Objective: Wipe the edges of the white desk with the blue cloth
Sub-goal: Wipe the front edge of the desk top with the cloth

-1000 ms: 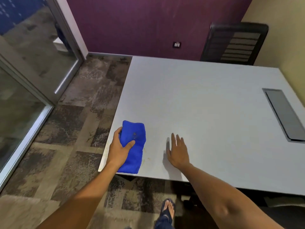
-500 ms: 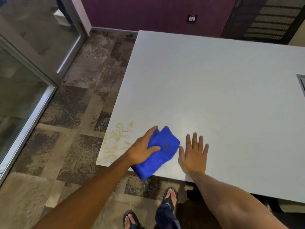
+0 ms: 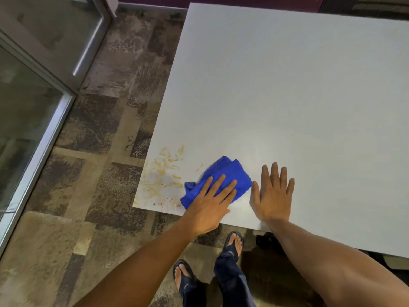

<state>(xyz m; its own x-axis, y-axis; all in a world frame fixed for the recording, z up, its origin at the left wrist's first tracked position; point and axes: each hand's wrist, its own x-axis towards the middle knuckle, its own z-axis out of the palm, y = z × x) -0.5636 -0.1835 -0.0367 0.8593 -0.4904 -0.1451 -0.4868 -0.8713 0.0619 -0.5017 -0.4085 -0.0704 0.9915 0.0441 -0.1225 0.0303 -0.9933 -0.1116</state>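
Right now your left hand [image 3: 212, 204] lies flat on the blue cloth [image 3: 225, 173], fingers straight and slightly fanned, pressing it down onto the white desk [image 3: 287, 96] rather than curling round it. Most of the cloth sticks out beyond your fingertips, away from you and a little to the right, bunched into a soft fold at its far end; a smaller crumpled tail pokes out to the left of your knuckles. Your palm and wrist hang back over the near edge of the desk, so the cloth sits just inside that edge, close to the near left corner.

Your right hand [image 3: 273, 196] rests palm down on the bare desk just beside the cloth, fingers spread and holding nothing. Its thumb lies right next to the cloth's right edge; whether they touch, you cannot tell from this view.

To the left of the cloth, yellowish smears [image 3: 161, 173] cover the corner of the desk, reaching both the left and the near edges. The nearest streaks lie just beside the cloth's left tail.

Below the desk edge your feet in dark sandals [image 3: 232, 242] stand on patchy brown carpet [image 3: 99, 151]. A glass partition with a metal frame [image 3: 37, 138] runs along the left.
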